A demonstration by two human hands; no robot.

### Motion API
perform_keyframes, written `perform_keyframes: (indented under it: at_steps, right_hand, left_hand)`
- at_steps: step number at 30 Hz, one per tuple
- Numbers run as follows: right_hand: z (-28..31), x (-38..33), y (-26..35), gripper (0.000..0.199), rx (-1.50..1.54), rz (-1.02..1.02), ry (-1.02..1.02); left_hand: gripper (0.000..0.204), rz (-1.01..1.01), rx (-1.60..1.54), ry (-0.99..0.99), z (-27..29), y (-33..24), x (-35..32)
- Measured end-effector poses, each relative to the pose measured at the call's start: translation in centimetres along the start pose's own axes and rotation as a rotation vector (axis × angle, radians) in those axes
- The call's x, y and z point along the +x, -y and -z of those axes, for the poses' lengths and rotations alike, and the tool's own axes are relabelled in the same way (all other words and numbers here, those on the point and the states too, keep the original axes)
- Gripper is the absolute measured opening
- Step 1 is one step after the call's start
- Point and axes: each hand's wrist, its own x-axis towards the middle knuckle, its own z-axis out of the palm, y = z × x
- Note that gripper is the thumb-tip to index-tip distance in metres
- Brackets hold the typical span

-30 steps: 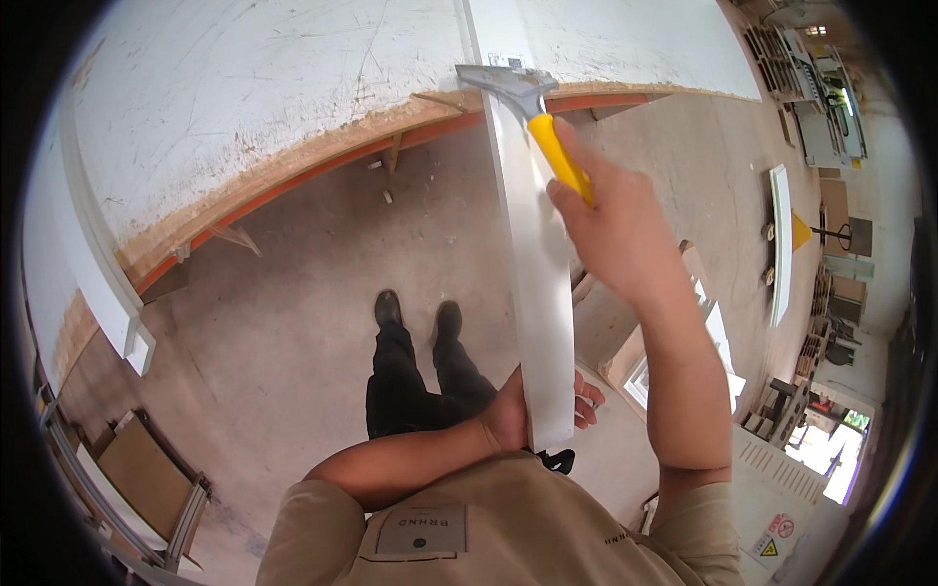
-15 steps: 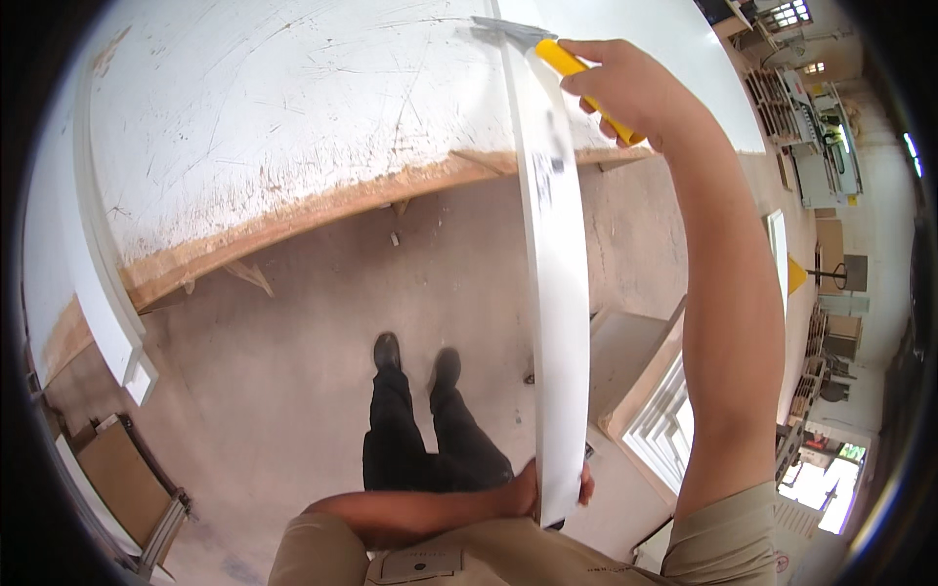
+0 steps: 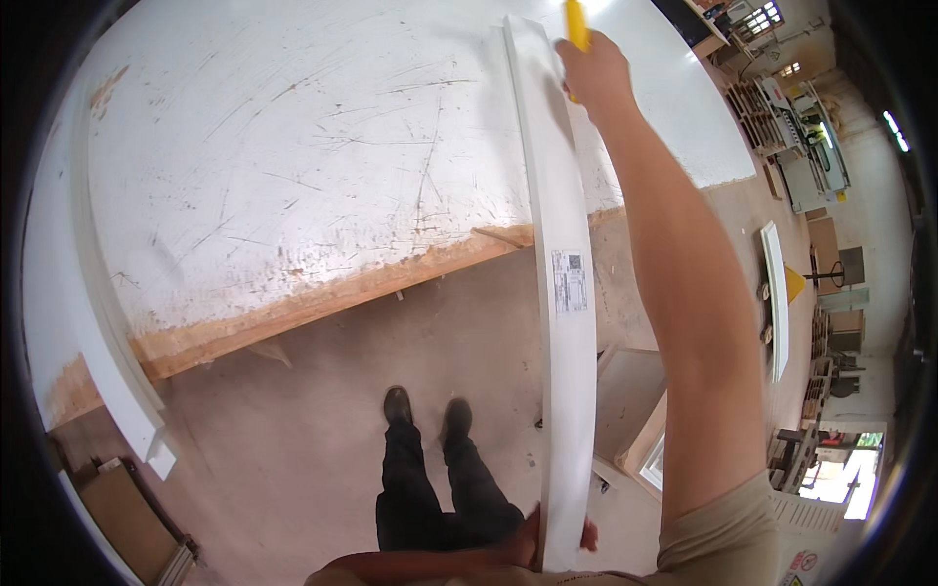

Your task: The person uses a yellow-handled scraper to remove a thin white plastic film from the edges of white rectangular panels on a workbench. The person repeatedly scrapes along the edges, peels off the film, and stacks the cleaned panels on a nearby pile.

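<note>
Workbench (image 3: 293, 195) fills view | right hand (image 3: 593, 68) reached farther | left hand (image 3: 532, 537) still gripping board (image 3: 565, 322)

A long white trim board (image 3: 562, 293) is seen, marked by a small pale label with dark print. A yellow tool handle (image 3: 576, 24) shows above it. The workbench top (image 3: 322, 166) is painted white (criss-crossed with dark scratches), its edge raw orange-brown. Black trousers (image 3: 435, 488) and dark shoes (image 3: 425, 412) are worn.

One long white trim board (image 3: 567, 322), one yellow-handled tool (image 3: 576, 24), one scratched white worktable (image 3: 293, 176), two black shoes (image 3: 427, 410), two hands in view.
</note>
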Motion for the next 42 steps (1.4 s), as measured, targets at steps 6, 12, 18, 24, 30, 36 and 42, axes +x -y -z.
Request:
perform_keyframes:
  at_steps: [6,12,18,24,30,36,42]
  right_hand:
    - [6.2,-17.0,-0.4,0.046,-0.015,-0.172,0.199]
    - [10.7,-23.6,-0.9,0.048,0.059,-0.269,0.350]
    - [16.7,-17.9,-0.1,0.039,0.542,-0.570,0.153]
    - [23.1,-10.3,-1.9,0.036,0.378,-0.387,-0.042]
    - [27.4,-10.2,1.5,0.044,0.320,-0.433,-0.168]
    - [29.0,-10.1,4.5,0.038,0.249,-0.387,-0.189]
    - [28.6,-10.0,6.2,0.036,0.349,-0.329,-0.104]
  left_hand:
    - [0.033,-0.160,1.047,-0.413,-3.3,-2.3,1.5]
    - [0.025,-0.077,1.715,-0.631,-9.0,-6.1,3.2]
    - [0.073,-0.078,1.175,-0.532,-16.1,-7.0,0.8]
    - [0.044,-0.363,1.744,-0.659,-19.5,-4.5,-3.7]
    - [0.041,-0.743,1.519,-0.630,-19.9,-4.3,-7.2]
    - [0.039,-1.105,1.065,-0.671,-19.0,-5.3,-12.5]
    - [0.057,-0.850,2.200,-1.195,-19.0,-3.8,-10.9]
